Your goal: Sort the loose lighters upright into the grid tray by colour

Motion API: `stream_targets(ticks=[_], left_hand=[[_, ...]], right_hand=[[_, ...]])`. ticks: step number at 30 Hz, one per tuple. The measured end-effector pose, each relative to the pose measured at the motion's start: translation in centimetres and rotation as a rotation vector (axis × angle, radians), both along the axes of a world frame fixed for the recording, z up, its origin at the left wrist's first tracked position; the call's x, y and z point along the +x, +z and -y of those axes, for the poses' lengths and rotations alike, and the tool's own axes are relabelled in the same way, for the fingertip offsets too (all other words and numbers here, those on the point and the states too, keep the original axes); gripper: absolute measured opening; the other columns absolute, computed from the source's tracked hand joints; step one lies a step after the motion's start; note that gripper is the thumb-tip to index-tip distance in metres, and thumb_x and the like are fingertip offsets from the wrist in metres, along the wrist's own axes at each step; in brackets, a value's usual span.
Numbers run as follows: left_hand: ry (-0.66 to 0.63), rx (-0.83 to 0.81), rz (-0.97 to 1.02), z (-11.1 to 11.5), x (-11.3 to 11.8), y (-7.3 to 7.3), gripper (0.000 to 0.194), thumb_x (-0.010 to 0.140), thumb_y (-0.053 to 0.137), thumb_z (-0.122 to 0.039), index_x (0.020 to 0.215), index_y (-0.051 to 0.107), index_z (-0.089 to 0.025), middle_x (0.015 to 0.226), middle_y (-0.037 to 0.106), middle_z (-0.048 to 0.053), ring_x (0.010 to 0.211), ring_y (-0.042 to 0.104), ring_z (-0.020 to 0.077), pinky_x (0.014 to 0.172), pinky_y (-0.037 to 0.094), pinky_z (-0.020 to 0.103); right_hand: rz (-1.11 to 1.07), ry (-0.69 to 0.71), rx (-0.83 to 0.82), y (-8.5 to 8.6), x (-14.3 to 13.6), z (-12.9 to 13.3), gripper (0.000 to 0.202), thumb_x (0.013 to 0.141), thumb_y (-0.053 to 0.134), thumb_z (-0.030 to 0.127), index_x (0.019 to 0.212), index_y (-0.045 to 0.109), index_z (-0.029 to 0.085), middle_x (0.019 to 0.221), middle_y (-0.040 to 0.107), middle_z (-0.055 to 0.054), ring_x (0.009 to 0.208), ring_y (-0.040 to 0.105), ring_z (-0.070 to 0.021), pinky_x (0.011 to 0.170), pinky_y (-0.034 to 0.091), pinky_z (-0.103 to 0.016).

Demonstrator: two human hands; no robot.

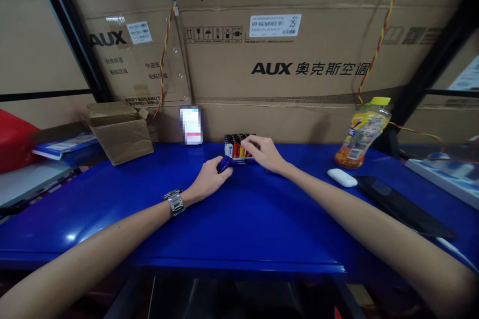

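Observation:
A tray of several lighters (236,149), white, red and yellow with dark tops, stands upright in rows at the back middle of the blue table (254,224). My left hand (212,177), with a metal watch on its wrist, is closed around a dark blue lighter (224,164) just left of the tray's front. At the tray's right side, my right hand (265,153) has its fingers bent together over the lighters and covers part of them. What those fingertips grip, if anything, is hidden. Another blue lighter (238,162) seems to lie along the tray's front edge.
A lit phone (191,125) leans against large cardboard boxes (224,79) behind. An opened small carton (123,132) stands at left. On the right are a drink bottle (361,134), a white earphone case (342,178) and a black power bank or pouch (400,207) with a white cable.

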State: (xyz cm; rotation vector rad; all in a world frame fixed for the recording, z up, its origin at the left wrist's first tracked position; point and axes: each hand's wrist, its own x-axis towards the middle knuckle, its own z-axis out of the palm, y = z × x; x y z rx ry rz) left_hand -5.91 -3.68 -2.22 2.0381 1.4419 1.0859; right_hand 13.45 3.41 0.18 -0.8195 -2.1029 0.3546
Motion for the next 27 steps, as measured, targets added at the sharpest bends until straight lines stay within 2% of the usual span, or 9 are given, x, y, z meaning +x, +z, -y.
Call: stream_targets(ticks=[3,6,8,10,13,15,18,22,27], left_hand=[[-0.034,0.05,-0.029,0.1,0.1,0.1,0.016,0.082,0.051,-0.031,0.082,0.057,-0.015,0.074,0.06,0.001,0.064,0.05,0.0143,0.059,0.036,0.027],[-0.071,0.069,-0.059,0.4,0.3,0.3,0.019,0.083,0.051,-0.03,0.092,0.059,-0.015,0.083,0.065,0.003,0.069,0.055,0.0163,0.063,0.041,0.029],[-0.051,0.051,-0.073,0.6,0.4,0.2,0.021,0.083,0.053,-0.033,0.094,0.057,-0.015,0.081,0.064,0.003,0.067,0.055,0.0165,0.063,0.042,0.03],[-0.033,0.051,-0.072,0.7,0.5,0.0,0.028,0.082,0.055,-0.036,0.101,0.055,-0.016,0.085,0.063,0.004,0.071,0.057,0.0177,0.065,0.045,0.032],[-0.023,0.12,-0.16,0.3,0.4,-0.4,0.039,0.084,0.052,-0.035,0.118,0.05,-0.016,0.109,0.058,0.011,0.095,0.057,0.0229,0.079,0.048,0.037],[-0.011,0.182,-0.323,-0.2,0.2,-0.7,0.045,0.086,0.048,-0.036,0.126,0.047,-0.016,0.12,0.051,0.014,0.107,0.05,0.0276,0.088,0.046,0.044],[-0.029,0.202,-0.544,-0.9,0.0,-0.9,0.053,0.089,0.043,-0.045,0.133,0.045,-0.016,0.128,0.045,0.016,0.115,0.041,0.0339,0.094,0.04,0.054],[-0.042,0.102,-0.616,-1.2,-0.2,-1.1,0.057,0.092,0.032,-0.053,0.136,0.043,-0.018,0.132,0.042,0.017,0.12,0.036,0.0365,0.096,0.036,0.058],[-0.045,0.136,-0.599,-0.9,-0.2,-1.2,0.048,0.093,0.032,-0.047,0.126,0.05,-0.017,0.133,0.044,0.017,0.121,0.037,0.0353,0.096,0.035,0.056]], right_hand=[[0.11,0.236,-0.081,0.4,-1.6,3.0,0.028,0.089,0.051,0.043,0.093,0.061,0.018,0.07,0.059,0.0,0.06,0.049,-0.0117,0.059,0.038,-0.026],[0.096,0.305,-0.115,0.9,-2.1,4.0,0.021,0.088,0.053,0.038,0.091,0.057,0.018,0.072,0.06,0.0,0.064,0.052,-0.0122,0.061,0.041,-0.027],[0.002,0.304,-0.156,1.4,-1.4,3.4,0.02,0.087,0.055,0.038,0.087,0.055,0.018,0.071,0.058,0.0,0.063,0.053,-0.0122,0.06,0.042,-0.028],[-0.133,0.263,-0.192,2.1,0.1,1.9,0.022,0.084,0.058,0.04,0.087,0.054,0.018,0.07,0.057,0.0,0.06,0.052,-0.0119,0.058,0.043,-0.028],[-0.342,0.098,-0.169,2.5,3.4,-1.3,0.023,0.08,0.062,0.04,0.082,0.053,0.019,0.063,0.053,0.001,0.052,0.048,-0.0108,0.052,0.041,-0.028],[-0.426,-0.012,-0.161,1.9,5.7,-3.4,0.023,0.078,0.063,0.04,0.078,0.051,0.02,0.062,0.052,0.001,0.05,0.047,-0.011,0.05,0.04,-0.028],[-0.343,-0.15,-0.172,0.0,7.9,-6.0,0.023,0.078,0.062,0.04,0.077,0.051,0.02,0.059,0.051,0.0,0.048,0.047,-0.012,0.05,0.04,-0.03],[-0.195,-0.254,-0.117,-2.0,7.5,-7.6,0.019,0.08,0.059,0.038,0.079,0.052,0.02,0.065,0.058,-0.002,0.052,0.052,-0.0141,0.054,0.041,-0.03],[0.057,-0.26,0.021,-1.9,4.9,-8.0,0.015,0.084,0.054,0.034,0.082,0.055,0.019,0.063,0.057,0.0,0.056,0.048,-0.0142,0.06,0.039,-0.029]])
